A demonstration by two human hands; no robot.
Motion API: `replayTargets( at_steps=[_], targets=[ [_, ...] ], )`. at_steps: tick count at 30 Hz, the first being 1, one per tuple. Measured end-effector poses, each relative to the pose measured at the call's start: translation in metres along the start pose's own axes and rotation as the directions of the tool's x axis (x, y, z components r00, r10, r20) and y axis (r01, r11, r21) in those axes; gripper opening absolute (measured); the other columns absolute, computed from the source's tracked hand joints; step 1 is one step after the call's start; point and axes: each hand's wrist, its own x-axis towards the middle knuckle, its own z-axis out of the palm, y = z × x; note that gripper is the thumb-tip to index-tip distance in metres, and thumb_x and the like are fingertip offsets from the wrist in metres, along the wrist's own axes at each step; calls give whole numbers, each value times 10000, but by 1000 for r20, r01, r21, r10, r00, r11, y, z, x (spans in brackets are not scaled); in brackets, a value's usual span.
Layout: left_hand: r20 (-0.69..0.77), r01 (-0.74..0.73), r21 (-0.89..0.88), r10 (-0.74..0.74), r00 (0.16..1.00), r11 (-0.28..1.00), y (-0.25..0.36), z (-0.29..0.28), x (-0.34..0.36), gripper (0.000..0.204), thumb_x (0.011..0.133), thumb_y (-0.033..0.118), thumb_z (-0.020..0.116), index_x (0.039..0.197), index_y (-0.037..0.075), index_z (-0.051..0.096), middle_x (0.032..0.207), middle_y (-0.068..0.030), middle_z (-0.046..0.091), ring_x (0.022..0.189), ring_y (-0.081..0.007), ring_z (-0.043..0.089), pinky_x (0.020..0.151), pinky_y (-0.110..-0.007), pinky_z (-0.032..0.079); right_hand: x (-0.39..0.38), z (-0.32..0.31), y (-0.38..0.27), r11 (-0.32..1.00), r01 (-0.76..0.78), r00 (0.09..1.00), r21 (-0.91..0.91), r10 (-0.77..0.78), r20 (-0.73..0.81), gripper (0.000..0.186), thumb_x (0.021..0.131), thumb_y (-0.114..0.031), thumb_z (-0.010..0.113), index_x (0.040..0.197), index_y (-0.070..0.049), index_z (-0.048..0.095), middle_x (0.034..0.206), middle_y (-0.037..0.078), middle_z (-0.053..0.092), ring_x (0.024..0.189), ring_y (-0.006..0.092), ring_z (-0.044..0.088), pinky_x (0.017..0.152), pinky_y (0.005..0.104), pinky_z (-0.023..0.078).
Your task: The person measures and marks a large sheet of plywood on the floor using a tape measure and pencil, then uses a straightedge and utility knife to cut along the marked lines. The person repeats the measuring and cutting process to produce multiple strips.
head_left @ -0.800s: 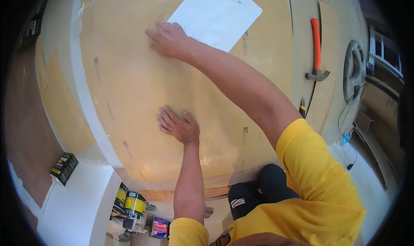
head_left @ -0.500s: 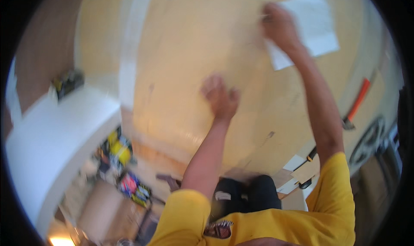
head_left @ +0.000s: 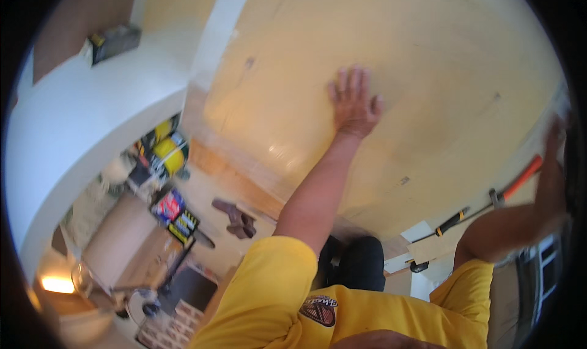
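My left hand (head_left: 356,107) lies flat with fingers spread on a large tan board (head_left: 293,62) that has scuffs and a few small dark marks. Far out at the right rim of the picture is my right hand (head_left: 555,136), smeared by motion and partly lost in the dark edge, so its fingers and anything in them cannot be made out. Close to that forearm lies a hammer (head_left: 521,178) with a red handle. Beside the hammer rests a black and yellow hand tool (head_left: 452,221), next to pale paper or card pieces (head_left: 433,245).
A curved white surface (head_left: 98,113) at the left carries a dark box (head_left: 114,43). Below it, yellow and black packages (head_left: 171,153), a colourful box (head_left: 168,205) and brown shoes (head_left: 234,219) sit on the floor. A lit lamp (head_left: 58,284) glows at lower left.
My right hand has swung from the white sheet out to the right rim. The sheet no longer shows. My left hand now appears farther up and right in the picture; the view has shifted.
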Motion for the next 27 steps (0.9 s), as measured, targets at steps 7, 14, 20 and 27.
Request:
replayTargets(
  at_steps=[7,14,20,27],
  targets=[
    [143,59,-4,-58,988,998,7,-12,8,795,946,432,595,1580,88,262,1637,-139,269,1534,-416,152,1216,-640,58,-43,185,-49,972,115,884,204,-194,426,55,839,-133,639,845,-97,598,756,38,599,724,214,610,713,371,414],
    [323,-28,296,-73,944,955,13,-21,12,805,960,481,571,1588,102,240,1617,-126,283,1546,-371,135,1228,-595,71,-80,242,-104,921,-249,921,299,130,367,143,849,-238,678,842,-104,631,822,52,629,814,230,630,816,384,423],
    [163,-61,251,20,986,966,7,-10,9,779,971,474,531,1584,87,246,1612,-141,291,1549,-355,142,1228,-586,101,-88,250,-86,889,-268,899,372,92,428,249,830,-275,736,961,-86,639,893,64,629,899,250,615,915,412,430],
    [56,-12,171,3,998,985,-1,-2,3,752,977,407,504,1578,37,242,1605,-173,303,1546,-361,163,1228,-593,115,-151,224,-52,872,-466,881,151,473,-9,652,864,-363,694,1418,-70,511,1396,186,501,1335,372,433,1145,569,280]
  ],
)
